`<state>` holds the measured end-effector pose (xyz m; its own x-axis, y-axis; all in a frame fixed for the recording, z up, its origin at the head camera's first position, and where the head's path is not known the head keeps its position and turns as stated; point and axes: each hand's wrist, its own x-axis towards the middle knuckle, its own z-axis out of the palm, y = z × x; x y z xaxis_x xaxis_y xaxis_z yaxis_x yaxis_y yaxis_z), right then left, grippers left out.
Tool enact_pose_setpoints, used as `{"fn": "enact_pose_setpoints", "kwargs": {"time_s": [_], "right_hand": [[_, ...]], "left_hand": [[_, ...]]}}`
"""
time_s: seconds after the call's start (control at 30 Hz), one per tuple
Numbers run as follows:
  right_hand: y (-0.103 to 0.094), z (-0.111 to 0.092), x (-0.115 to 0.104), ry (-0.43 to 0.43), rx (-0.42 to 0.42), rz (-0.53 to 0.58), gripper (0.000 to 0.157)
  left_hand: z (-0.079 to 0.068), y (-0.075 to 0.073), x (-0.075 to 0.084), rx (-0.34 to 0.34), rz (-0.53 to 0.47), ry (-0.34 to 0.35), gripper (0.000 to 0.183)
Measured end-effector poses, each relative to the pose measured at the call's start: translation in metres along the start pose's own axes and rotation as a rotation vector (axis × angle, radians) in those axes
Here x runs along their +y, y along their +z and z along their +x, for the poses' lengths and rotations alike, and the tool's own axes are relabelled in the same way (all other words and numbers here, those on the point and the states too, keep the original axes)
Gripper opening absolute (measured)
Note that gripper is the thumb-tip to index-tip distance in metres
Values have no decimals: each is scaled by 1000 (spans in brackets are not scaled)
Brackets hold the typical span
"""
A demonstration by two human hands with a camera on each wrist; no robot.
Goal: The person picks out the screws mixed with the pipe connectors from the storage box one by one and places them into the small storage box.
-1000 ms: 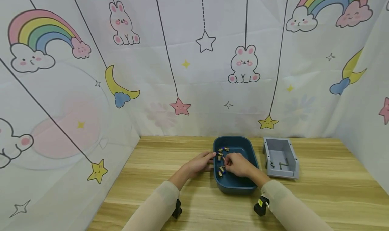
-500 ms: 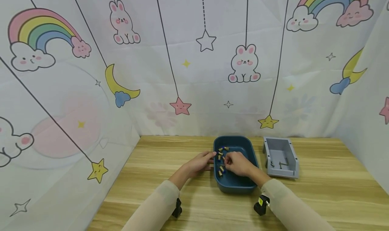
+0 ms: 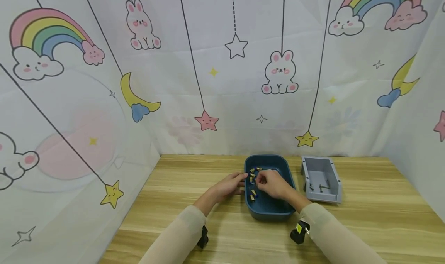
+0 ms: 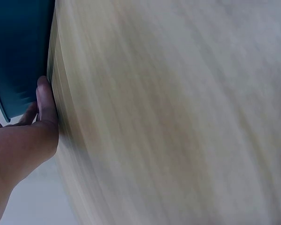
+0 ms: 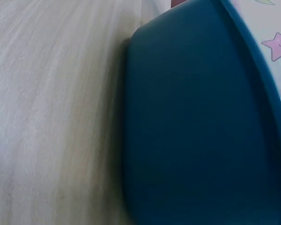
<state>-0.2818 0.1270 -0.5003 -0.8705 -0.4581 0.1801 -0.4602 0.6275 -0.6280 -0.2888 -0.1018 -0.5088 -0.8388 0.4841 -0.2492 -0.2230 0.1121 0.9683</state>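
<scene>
My left hand (image 3: pixel 229 185) rests at the left side of a dark blue plastic bin (image 3: pixel 272 214). Its thumb tip lies on the rim and its rather straight fingers touch the outer wall (image 4: pixel 18 56). Over the bin's middle, my right hand (image 3: pixel 272 185) has its fingers bent into a pinch; a small metal piece (image 3: pixel 253 182) shows at the fingertips, too small to make out fully. Several small brass-coloured pieces with blue parts (image 3: pixel 252 197) lie along the bin's left side. In the right wrist view the bin's outer wall (image 5: pixel 192 117) hides that hand's fingers.
A grey open-front bin (image 3: pixel 338 183) stands to the right of the blue one, with a few small screw-like pieces (image 3: pixel 325 187) inside. Both are on a wood-grain table (image 3: pixel 194 165). A printed cloth (image 3: pixel 243 102) hangs behind and at the sides.
My right hand has shifted slightly up and away from me inside the blue bin, with the small metal piece at its fingertips. The left hand stays put.
</scene>
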Motion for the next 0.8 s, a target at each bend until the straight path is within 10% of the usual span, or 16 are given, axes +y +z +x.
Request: {"fn": "enact_pose_setpoints", "kwargs": {"time_s": [0.8], "right_hand": [[-31,-12,-16,-104,24,-8,10]], "left_hand": [[0,0,0,-1,21,9,61]]}}
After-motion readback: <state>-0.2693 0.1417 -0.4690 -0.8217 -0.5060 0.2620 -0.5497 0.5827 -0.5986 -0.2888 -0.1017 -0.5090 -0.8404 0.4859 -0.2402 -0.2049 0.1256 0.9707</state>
